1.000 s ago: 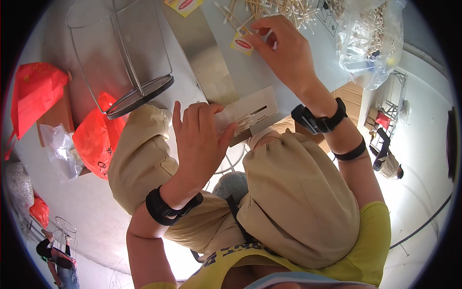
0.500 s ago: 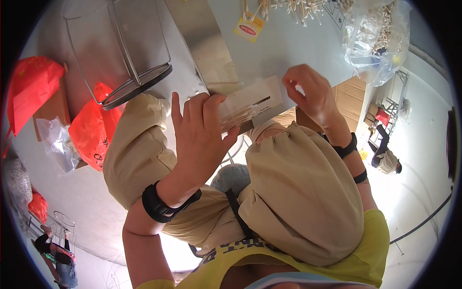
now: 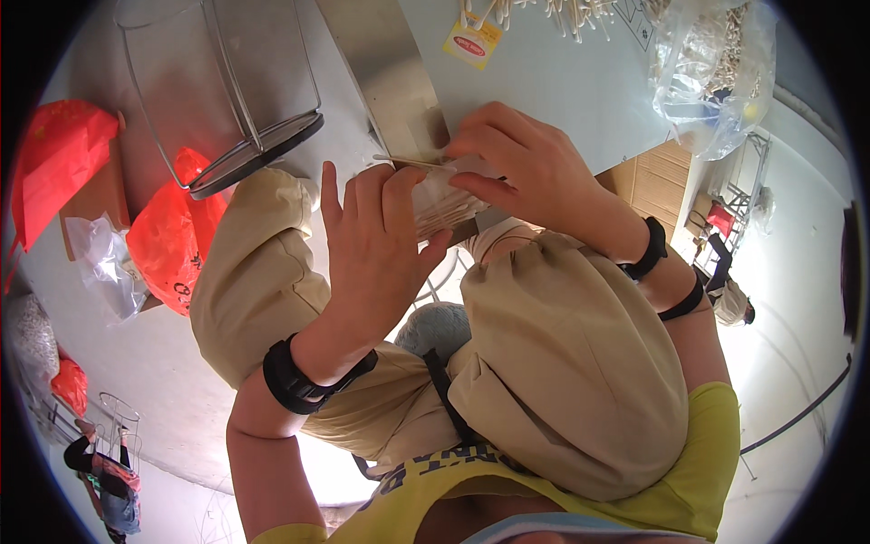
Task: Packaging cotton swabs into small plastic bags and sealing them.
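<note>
Between the thumb and fingers of my left hand point(image 3: 376, 227) is a small clear packet of cotton swabs point(image 3: 441, 213), lying at the table edge over my lap. My right hand point(image 3: 526, 168) has come over the packet from the right. Its thumb and fingertips pinch the end of a single cotton swab point(image 3: 399, 161), which points left across the top of the packet. The right fingers partly cover the packet's far end.
On the table are a metal strip point(image 3: 390, 77), a yellow card point(image 3: 472, 43), loose cotton swabs point(image 3: 580, 14) and a clear bag of swabs point(image 3: 711, 77). A wire stand point(image 3: 258, 154) and red bags point(image 3: 172, 245) are at left. Other people appear at both sides.
My right hand has moved left, from beside the packet to over it, and a single swab now shows at its fingertips. My left hand stays at the packet.
</note>
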A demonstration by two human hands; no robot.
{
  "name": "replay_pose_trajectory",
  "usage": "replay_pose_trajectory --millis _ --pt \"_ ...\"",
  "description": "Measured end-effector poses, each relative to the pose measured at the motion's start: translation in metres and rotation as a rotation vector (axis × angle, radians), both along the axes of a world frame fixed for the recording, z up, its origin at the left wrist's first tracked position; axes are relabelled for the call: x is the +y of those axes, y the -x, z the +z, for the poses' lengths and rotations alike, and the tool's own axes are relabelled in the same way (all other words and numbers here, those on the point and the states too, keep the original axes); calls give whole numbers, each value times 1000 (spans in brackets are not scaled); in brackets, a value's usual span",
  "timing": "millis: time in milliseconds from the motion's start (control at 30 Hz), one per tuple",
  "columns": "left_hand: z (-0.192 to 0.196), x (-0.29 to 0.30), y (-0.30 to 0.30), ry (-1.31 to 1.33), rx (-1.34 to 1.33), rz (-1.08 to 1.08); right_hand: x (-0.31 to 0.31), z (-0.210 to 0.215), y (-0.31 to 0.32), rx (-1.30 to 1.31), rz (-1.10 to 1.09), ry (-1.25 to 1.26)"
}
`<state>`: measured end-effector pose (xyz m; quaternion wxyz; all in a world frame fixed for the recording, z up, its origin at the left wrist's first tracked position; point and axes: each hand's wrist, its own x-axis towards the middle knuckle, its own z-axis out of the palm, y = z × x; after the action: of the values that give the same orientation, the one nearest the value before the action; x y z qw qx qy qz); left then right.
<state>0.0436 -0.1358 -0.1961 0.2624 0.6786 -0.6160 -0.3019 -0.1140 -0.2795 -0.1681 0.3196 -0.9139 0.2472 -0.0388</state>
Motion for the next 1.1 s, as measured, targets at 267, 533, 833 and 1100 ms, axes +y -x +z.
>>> replay_pose_trajectory --millis 267,533,833,1100 --pt "2 1 1 -5 -4 10 -11 -9 5 13 54 248" --pt "0 3 3 27 -16 21 -23 15 35 104 222 261" --pt "1 2 3 25 -36 12 -15 4 9 57 454 270" --pt "-2 4 3 20 -40 10 -44 -7 4 -115 -397 91"
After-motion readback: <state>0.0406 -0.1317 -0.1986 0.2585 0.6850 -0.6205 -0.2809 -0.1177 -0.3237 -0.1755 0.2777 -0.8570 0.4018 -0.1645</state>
